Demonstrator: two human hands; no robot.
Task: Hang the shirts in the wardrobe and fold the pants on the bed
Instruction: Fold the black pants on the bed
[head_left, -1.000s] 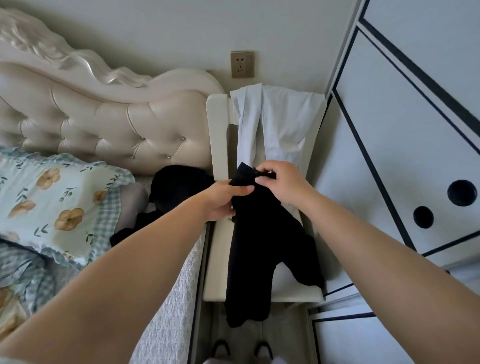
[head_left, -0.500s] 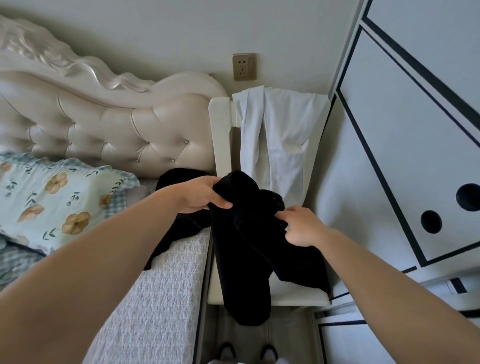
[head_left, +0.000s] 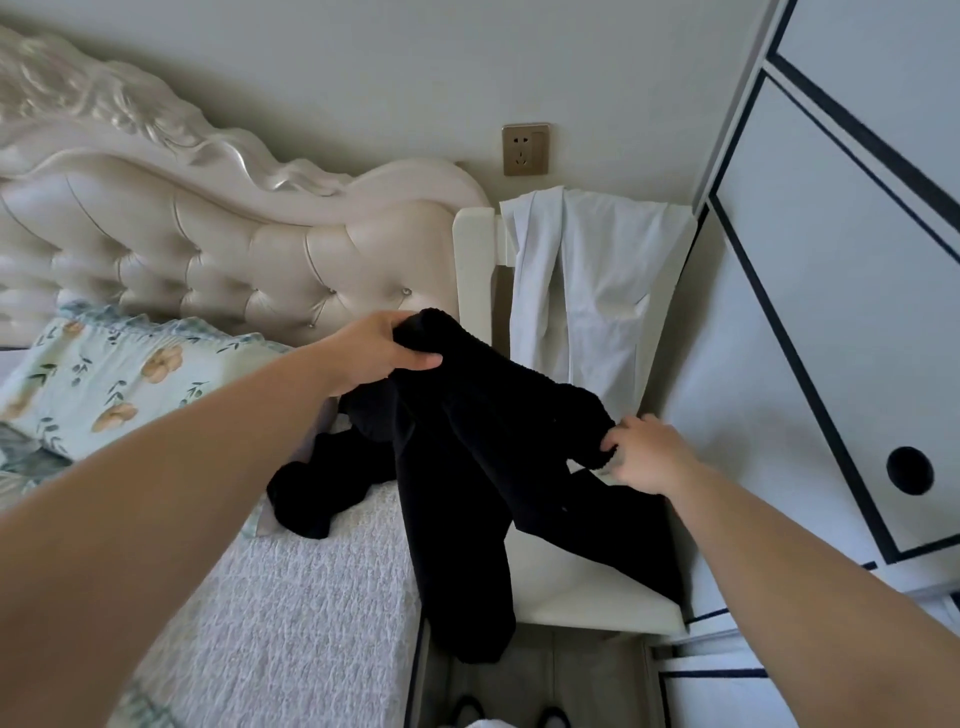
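Black pants (head_left: 467, 467) are up in the air right now, stretched out between both hands over the gap where the right edge of the bed (head_left: 291, 623) meets a white chair (head_left: 587, 587). Room first: the bed has a white textured cover, a tufted cream headboard (head_left: 234, 260) with carved trim on top, and a floral pillow (head_left: 130, 374) at the head end. A second black garment (head_left: 322, 493) is lying crumpled near the bed's right edge, just below the headboard, and I can't tell what kind of clothing it is. The chair is squeezed between the bed and a white wardrobe (head_left: 831, 312) with black trim lines and round dark holes in its door. A white garment (head_left: 597, 291) is draped over the chair back, and there's a brass-coloured wall outlet (head_left: 525, 149) above it. Now the hands: the left hand (head_left: 374, 353) grips one top corner of the pants, thumb (head_left: 421, 359) clamped over the fabric with the rest of the fingers tucked behind. The right hand (head_left: 644, 452) holds the other top corner lower down, its fingers (head_left: 615, 434) curled tight into the bunched fabric. Both legs of the pants hang down, one trailing across the chair seat, the other dropping past the seat's front edge toward the floor (head_left: 571, 675).
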